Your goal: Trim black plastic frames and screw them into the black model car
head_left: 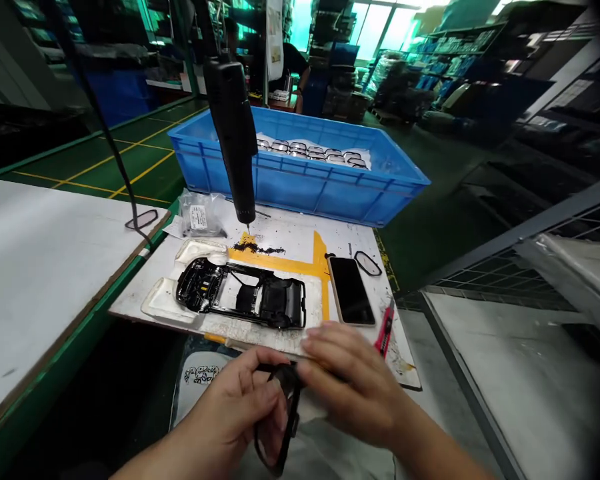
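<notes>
My left hand (243, 403) is closed around a black-rimmed clear part (294, 417), which looks like a window frame for a model car. It hangs tilted below the table's front edge. Against the upper end of that part lies my right hand (355, 383), its fingers smeared by motion; whether they grip it I cannot tell. Beyond both hands, a black model car body (245, 293) without a roof rests in a white padded holder (167, 300), its seats and interior showing. Over the table hangs a black electric screwdriver (235, 140), tip down near a scatter of small dark screws (260, 249).
At the back stands a blue crate (300, 183) with rows of clear, black-rimmed parts. A phone (351, 291), a red cutter knife (386, 328) and a loose black-rimmed part (368, 263) lie at the right. A plastic bag (203, 213) sits back left. Another person (293, 67) is behind the crate.
</notes>
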A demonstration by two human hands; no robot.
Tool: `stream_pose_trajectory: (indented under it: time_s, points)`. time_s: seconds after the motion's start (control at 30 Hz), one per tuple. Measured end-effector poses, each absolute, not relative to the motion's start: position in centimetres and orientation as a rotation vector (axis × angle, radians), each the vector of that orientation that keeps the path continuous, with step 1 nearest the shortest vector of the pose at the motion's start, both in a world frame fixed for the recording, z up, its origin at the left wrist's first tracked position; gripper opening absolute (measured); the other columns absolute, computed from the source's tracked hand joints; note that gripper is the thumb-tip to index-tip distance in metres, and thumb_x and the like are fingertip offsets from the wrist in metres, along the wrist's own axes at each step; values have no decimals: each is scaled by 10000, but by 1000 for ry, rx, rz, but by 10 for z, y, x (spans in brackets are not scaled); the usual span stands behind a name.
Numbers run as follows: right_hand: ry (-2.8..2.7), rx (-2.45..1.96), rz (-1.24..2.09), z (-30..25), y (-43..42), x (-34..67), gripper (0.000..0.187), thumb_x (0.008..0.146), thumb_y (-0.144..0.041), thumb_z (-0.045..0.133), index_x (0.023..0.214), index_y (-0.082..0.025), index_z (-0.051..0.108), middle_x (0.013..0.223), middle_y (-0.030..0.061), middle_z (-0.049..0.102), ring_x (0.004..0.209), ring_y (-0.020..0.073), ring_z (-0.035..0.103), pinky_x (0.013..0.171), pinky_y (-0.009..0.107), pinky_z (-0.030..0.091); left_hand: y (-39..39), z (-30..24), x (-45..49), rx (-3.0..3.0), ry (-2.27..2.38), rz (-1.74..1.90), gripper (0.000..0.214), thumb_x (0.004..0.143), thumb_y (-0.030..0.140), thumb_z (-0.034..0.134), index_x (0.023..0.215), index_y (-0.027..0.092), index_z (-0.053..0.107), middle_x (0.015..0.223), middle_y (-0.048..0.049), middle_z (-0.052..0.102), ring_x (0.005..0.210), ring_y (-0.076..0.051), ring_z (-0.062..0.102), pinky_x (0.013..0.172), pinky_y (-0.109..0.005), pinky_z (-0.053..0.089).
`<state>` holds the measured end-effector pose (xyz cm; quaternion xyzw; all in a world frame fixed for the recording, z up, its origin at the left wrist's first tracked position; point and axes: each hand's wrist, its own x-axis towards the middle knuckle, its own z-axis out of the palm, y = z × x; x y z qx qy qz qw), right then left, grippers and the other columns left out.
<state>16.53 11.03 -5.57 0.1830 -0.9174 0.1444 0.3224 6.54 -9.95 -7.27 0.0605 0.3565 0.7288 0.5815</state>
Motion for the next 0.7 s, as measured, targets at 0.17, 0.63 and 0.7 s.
stream_pose_trajectory:
  time_s: [0.17,0.63,0.7]
  points:
    - [-2520,-838,372,-107,173,206,460,925,-447,538,1290,-168,520,1029,144,675,893,276,686,732,425,580,-94,-58,60,65,884,1822,342,896,371,764,1084,159,572,712,12,682,568,-106,660,562,-209,561]
    - [-2530,-1685,818,-109,260,223,886,674,-408,626,1478,-106,410,927,146,666,772,328,662,698,453,544,-90,-37,39,279,961,1954,262,1032,451,508,991,202,436,857,-61,755,713,-184,751,577,-244,588]
    - [-2433,-1666,985,-106,263,233,862,664,-449,646,1433,-111,456,824,116,672,671,296,658,591,406,538,-93,-35,37,310,956,1984,273,1031,468,510,1004,208,430,833,-45,746,777,-195,765,629,-248,596]
